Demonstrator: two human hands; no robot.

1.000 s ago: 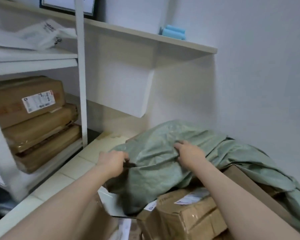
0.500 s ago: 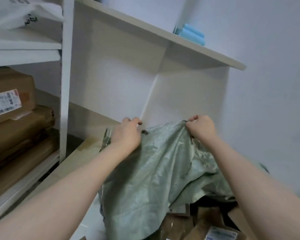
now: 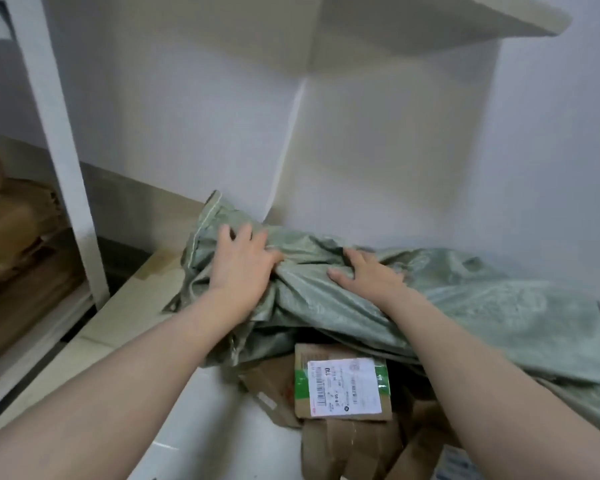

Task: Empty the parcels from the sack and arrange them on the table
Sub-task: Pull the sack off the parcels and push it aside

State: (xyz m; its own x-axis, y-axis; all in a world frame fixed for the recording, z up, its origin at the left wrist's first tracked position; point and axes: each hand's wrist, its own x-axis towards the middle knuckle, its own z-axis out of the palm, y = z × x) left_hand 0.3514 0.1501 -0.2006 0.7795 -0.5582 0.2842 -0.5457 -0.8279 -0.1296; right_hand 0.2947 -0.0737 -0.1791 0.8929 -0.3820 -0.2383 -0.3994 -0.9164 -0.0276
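**Sack (image 3: 465,306) lies across the parcels (image 3: 354,445), both hands bunching its left end**

Take the labelled parcel (image 3: 343,386) as the mark. The green woven sack covers the heap just beyond it and to its right, and the cloth's near edge overhangs that parcel's far edge. The sack's long axis runs crosswise. It starts at a stitched hem (image 3: 208,216) beyond and left of the labelled parcel and ends in a broad slack spread well to its right. Whether that hem is the mouth or the bottom cannot be told.

Both hands sit on top of the cloth, beyond the labelled parcel. The left hand (image 3: 239,268) is beyond and to the left of it, nearer the hem. Its fingers are splayed and bent over a ridge of fabric, with the thumb dug into the fold. The right hand (image 3: 368,275) is almost straight beyond the parcel, fingers curled into the same gather and thumb pointing towards the left hand. Each appears to clutch cloth, not a parcel.

The table (image 3: 129,306) shows bare to the left of the labelled parcel. The parcels lie under the grip and nearer than it, so the likely next move is to haul the sack up and away from them. The left hand is closest to the hem and would probably lead. The slack spread to the right may drag over boxes.
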